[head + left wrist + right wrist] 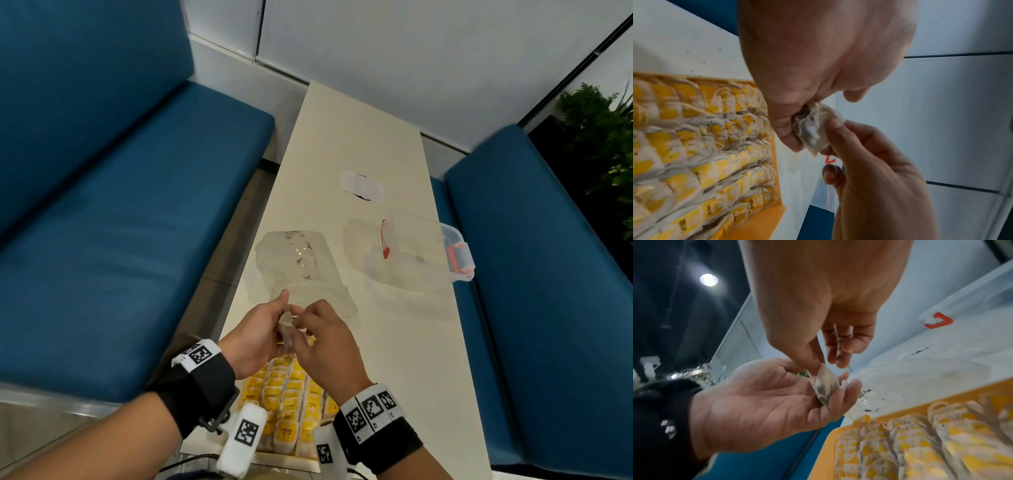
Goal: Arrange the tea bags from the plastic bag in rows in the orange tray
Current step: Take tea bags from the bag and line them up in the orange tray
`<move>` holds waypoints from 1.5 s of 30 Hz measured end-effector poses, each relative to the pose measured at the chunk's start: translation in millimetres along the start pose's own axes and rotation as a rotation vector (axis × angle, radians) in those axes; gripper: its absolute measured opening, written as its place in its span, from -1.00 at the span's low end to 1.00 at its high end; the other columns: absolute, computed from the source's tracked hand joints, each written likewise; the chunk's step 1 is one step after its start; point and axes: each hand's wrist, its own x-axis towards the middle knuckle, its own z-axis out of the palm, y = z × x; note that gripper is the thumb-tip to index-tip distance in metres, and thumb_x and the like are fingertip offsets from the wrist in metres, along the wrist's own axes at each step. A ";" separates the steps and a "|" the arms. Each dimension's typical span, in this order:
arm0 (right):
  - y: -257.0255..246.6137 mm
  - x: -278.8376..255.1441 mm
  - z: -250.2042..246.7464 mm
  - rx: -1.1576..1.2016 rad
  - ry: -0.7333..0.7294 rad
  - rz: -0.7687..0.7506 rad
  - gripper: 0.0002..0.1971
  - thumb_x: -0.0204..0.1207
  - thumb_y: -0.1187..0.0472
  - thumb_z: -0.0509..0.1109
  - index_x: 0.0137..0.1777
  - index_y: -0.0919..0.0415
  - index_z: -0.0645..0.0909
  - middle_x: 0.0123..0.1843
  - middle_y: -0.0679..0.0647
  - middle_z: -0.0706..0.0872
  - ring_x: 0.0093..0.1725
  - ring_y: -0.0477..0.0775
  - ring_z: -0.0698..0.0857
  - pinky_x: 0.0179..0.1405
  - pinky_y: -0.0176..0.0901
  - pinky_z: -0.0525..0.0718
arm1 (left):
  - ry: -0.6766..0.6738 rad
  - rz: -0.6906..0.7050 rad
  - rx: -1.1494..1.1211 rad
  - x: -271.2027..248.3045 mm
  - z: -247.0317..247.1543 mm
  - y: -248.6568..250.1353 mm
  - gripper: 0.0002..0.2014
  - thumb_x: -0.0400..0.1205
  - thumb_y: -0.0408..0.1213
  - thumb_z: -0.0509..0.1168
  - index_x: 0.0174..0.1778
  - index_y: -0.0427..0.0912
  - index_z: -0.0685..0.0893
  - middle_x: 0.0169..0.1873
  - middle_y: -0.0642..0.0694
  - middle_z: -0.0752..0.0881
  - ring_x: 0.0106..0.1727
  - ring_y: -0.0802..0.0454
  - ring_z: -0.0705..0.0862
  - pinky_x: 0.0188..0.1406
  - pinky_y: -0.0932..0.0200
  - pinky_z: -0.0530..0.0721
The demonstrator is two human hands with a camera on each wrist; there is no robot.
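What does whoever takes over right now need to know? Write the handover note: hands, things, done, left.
Left hand: holds one loose tea bag in its fingers, above the far end of the orange tray.
Right hand: pinches the same tea bag from the other side.
Orange tray: at the near end of the table, filled with rows of yellow-tagged tea bags.
Plastic bag: lies on the table just beyond the hands and looks nearly empty.
Clear lidded container: to the right, untouched.
Done: most rows laid.
Left: place the held tea bag in a row, then check the plastic bag for more.
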 end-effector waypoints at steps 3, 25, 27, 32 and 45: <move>4.4 1.2 -4.7 0.194 0.171 0.142 -0.96 0.54 0.19 0.49 -0.08 0.10 0.77 -0.14 -0.08 0.68 -0.18 -0.17 0.67 -0.17 -0.52 0.55 | -0.020 0.026 -0.048 1.0 -4.9 -1.2 -0.62 0.79 0.01 0.21 0.23 -0.25 0.68 -0.05 -0.20 0.78 -0.07 -0.05 0.77 0.04 0.00 0.69; 27.5 3.4 -70.4 0.300 -0.002 0.201 -0.84 0.47 0.33 0.57 -0.16 0.02 0.80 -0.22 -0.19 0.79 -0.28 -0.15 0.71 -0.23 -0.33 0.66 | -0.017 -0.005 0.231 10.9 -17.9 -6.3 -0.71 0.78 -0.13 0.28 0.11 -0.29 0.78 -0.14 -0.19 0.74 -0.32 0.03 0.61 -0.40 0.19 0.50; 29.5 0.6 -78.7 0.155 -0.054 0.195 -0.89 0.48 0.26 0.57 -0.14 0.00 0.81 -0.25 -0.23 0.76 -0.27 -0.17 0.67 -0.26 -0.46 0.56 | 0.015 0.014 0.241 11.3 -22.8 -6.2 -0.69 0.78 -0.12 0.28 0.10 -0.31 0.78 -0.14 -0.19 0.75 -0.30 0.03 0.64 -0.36 0.17 0.52; 31.6 -18.8 -73.5 -0.170 -0.445 0.179 -0.88 0.53 0.21 0.46 -0.03 0.03 0.81 -0.08 -0.16 0.79 -0.23 -0.26 0.64 -0.15 -0.43 0.53 | 0.074 0.026 0.289 12.0 -30.0 -9.0 -0.74 0.75 -0.19 0.31 0.13 -0.32 0.79 -0.10 -0.18 0.81 -0.21 0.02 0.70 -0.27 0.16 0.63; 36.5 -50.7 -8.2 -0.556 -0.944 0.232 -0.93 0.55 0.45 0.33 -0.10 0.35 0.64 0.03 0.31 0.66 0.03 0.34 0.69 -0.16 -0.02 0.68 | 0.102 0.044 0.294 13.2 -31.8 -15.7 -0.74 0.77 -0.17 0.30 0.08 -0.28 0.80 -0.12 -0.17 0.81 -0.14 -0.02 0.70 -0.18 0.10 0.66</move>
